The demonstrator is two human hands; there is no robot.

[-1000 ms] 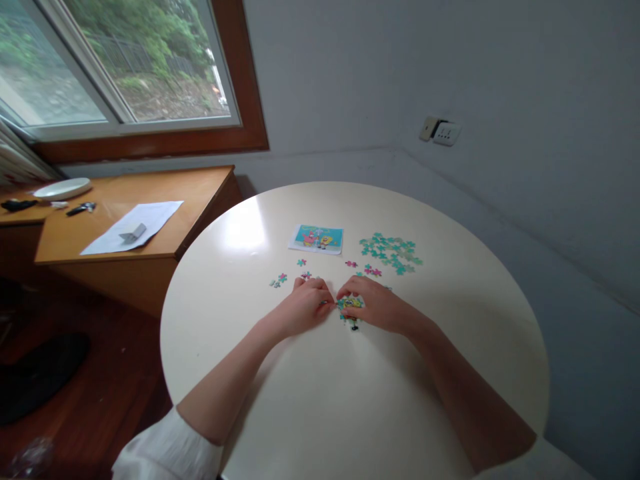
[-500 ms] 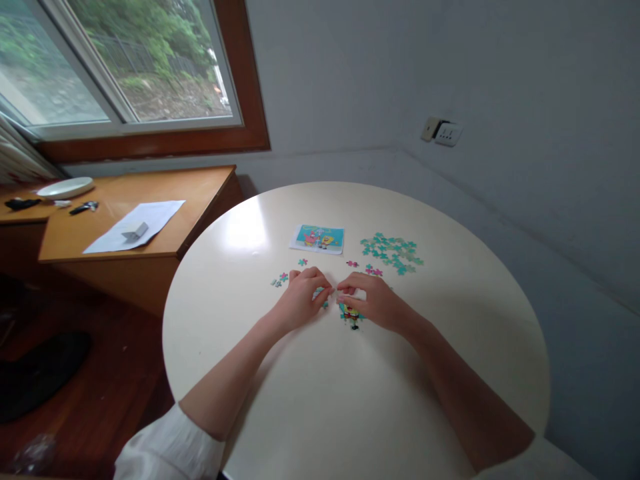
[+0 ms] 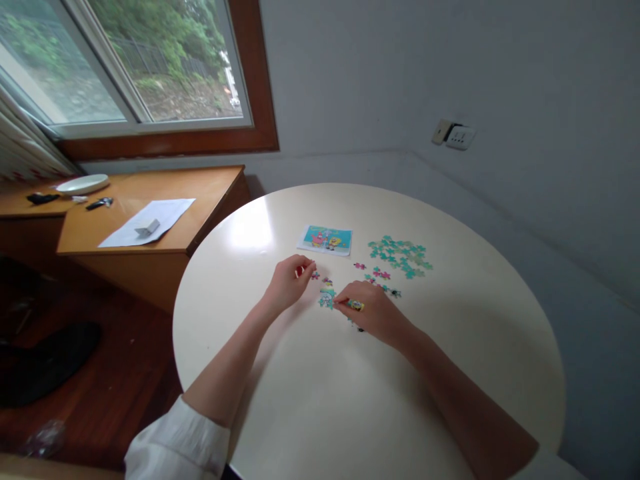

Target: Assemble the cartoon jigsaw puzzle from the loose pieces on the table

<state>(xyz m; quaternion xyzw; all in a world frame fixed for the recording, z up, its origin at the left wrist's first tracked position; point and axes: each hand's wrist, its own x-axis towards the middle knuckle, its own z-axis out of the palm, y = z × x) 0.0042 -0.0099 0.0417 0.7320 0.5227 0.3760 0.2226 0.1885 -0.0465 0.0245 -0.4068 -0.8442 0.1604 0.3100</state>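
My left hand (image 3: 291, 281) is closed in a pinch, with a small pink and teal puzzle piece (image 3: 315, 275) at its fingertips. My right hand (image 3: 373, 312) has thumb and forefinger pressed together on a puzzle piece at the right edge of a small joined teal and white section (image 3: 327, 299). A yellow cartoon section (image 3: 357, 305) shows partly beneath the right hand, which hides much of it. Just above the joined section lies a loose yellowish piece (image 3: 327, 281). Several pink and teal pieces (image 3: 381, 274) rest beyond the right hand.
A picture card (image 3: 326, 240) lies toward the back of the round white table (image 3: 310, 407). Right of it spreads a pile of teal puzzle pieces (image 3: 400, 255). On a wooden desk (image 3: 215, 193) at the left are a paper sheet (image 3: 175, 210) and a white plate (image 3: 83, 184).
My hands, close together before, have moved apart. The left has gone up and left to a loose piece; the right has come down slightly, and the teal and white section now shows between them.
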